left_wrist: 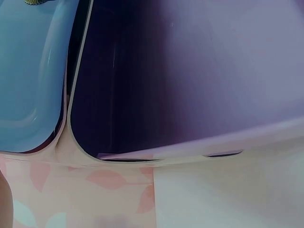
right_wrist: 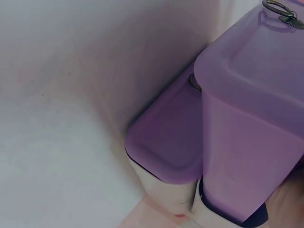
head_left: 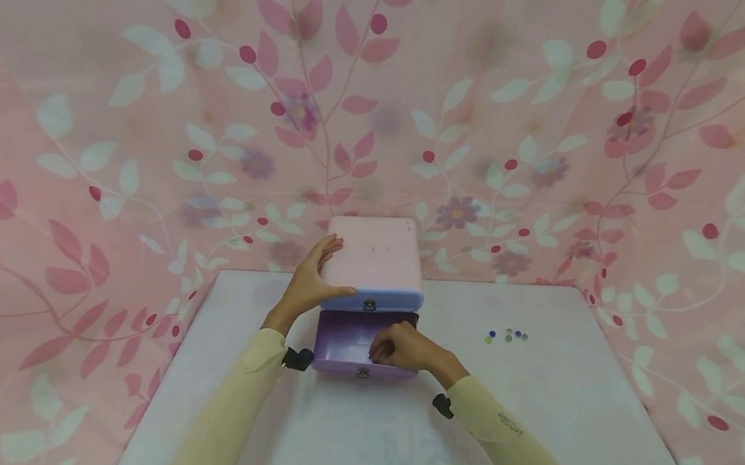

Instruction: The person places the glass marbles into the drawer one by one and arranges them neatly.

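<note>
A small pink cabinet stands on the white table. Its upper blue drawer is closed, and a purple drawer below it is pulled out. My left hand rests against the cabinet's left side and top, the thumb along the front edge and the fingers extended. Reaching into the purple drawer is my right hand, fingers bent downward; whether they pinch anything is hidden. In the right wrist view, another purple drawer sits closed beside the pulled-out one. The left wrist view looks into the drawer's interior.
Several small glass marbles, among them a yellow-green one and a blue one, lie on the table to the right of the cabinet. Pink floral fabric rises behind and on both sides. A metal ring pull hangs on the drawer front.
</note>
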Demonstrator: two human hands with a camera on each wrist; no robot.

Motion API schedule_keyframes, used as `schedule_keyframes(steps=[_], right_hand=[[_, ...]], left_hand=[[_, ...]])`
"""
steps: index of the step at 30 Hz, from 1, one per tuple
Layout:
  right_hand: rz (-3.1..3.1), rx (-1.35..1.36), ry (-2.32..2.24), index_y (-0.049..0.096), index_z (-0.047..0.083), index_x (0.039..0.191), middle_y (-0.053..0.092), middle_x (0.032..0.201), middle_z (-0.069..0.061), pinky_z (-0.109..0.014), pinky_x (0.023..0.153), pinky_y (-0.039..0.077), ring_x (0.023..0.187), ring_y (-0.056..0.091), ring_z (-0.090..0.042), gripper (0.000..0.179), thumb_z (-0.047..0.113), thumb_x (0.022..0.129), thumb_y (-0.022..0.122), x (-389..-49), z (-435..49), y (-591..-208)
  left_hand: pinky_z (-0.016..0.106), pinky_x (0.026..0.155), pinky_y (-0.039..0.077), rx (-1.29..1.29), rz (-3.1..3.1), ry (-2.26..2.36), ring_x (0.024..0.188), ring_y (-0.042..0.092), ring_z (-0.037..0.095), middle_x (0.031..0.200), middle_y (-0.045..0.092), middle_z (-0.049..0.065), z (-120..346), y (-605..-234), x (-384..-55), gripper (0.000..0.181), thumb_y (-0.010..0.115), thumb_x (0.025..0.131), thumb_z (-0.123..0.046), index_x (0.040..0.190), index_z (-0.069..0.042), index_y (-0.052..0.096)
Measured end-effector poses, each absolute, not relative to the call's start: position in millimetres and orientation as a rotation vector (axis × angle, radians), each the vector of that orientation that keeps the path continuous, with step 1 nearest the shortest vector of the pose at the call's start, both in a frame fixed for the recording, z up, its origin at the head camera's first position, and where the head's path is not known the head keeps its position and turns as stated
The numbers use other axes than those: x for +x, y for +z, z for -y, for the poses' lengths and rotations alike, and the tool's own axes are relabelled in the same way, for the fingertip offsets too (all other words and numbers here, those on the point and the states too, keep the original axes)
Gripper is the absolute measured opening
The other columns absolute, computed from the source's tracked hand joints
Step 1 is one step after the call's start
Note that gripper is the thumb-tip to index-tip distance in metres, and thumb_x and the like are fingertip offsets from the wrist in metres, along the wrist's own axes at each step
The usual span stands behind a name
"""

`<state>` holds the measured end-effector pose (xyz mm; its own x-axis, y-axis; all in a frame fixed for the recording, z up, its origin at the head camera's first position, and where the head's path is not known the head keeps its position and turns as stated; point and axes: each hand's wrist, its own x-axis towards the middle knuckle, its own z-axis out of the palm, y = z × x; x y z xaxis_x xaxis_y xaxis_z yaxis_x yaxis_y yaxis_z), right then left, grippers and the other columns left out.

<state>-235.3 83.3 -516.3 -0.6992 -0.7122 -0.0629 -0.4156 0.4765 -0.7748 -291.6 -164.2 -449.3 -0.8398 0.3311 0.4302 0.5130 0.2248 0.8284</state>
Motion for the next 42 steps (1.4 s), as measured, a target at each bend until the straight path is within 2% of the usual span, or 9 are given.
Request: schedule_keyframes(steps=[7,15,32,37,42], right_hand=[[-2.324,-0.944,-1.117,0.074,0.002,0.096,0.074,0.086,-0.004,-0.020,0.069,0.058,0.077,0.070,-0.009,0.020,-0.007,0.078,0.077,-238,-81,-522],[-2.312,-0.931,-1.141,0.074,0.003,0.096,0.074,0.086,-0.002,-0.020,0.071,0.058,0.080,0.072,-0.014,0.022,-0.009,0.078,0.076,-235,-81,-522],[-2.287,-0.933,-1.195,0.073,-0.002,0.102,0.074,0.093,-0.010,-0.023,0.074,0.058,0.085,0.072,-0.020,0.023,-0.007,0.080,0.075,-235,-80,-523],[-2.304,-0.951,-1.210,0.073,-0.002,0.102,0.074,0.092,-0.009,-0.021,0.073,0.058,0.084,0.072,-0.019,0.023,-0.005,0.080,0.076,-235,-81,-524],[-2.333,-0.946,-1.270,0.072,-0.003,0.104,0.074,0.092,-0.008,-0.020,0.073,0.058,0.083,0.072,-0.013,0.024,-0.002,0.080,0.077,-235,-82,-528]], left_hand=[[0.044,0.116,0.027,-0.790,2.332,-1.688,0.138,0.036,0.034,0.148,0.041,0.021,165,-450,-291,0.109,0.093,0.064,-0.014,0.151,0.000,0.029],[0.046,0.116,0.027,-0.803,2.328,-1.678,0.138,0.037,0.034,0.147,0.041,0.022,164,-452,-293,0.109,0.093,0.064,-0.014,0.150,0.001,0.029],[0.047,0.116,0.027,-0.812,2.331,-1.660,0.138,0.037,0.034,0.147,0.042,0.022,165,-452,-294,0.109,0.093,0.064,-0.015,0.150,0.002,0.029],[0.045,0.116,0.027,-0.811,2.330,-1.665,0.138,0.037,0.033,0.147,0.042,0.021,165,-450,-293,0.109,0.093,0.064,-0.016,0.150,0.002,0.029],[0.046,0.116,0.027,-0.807,2.337,-1.670,0.138,0.037,0.034,0.147,0.042,0.021,164,-449,-292,0.108,0.093,0.064,-0.014,0.150,0.003,0.029]])
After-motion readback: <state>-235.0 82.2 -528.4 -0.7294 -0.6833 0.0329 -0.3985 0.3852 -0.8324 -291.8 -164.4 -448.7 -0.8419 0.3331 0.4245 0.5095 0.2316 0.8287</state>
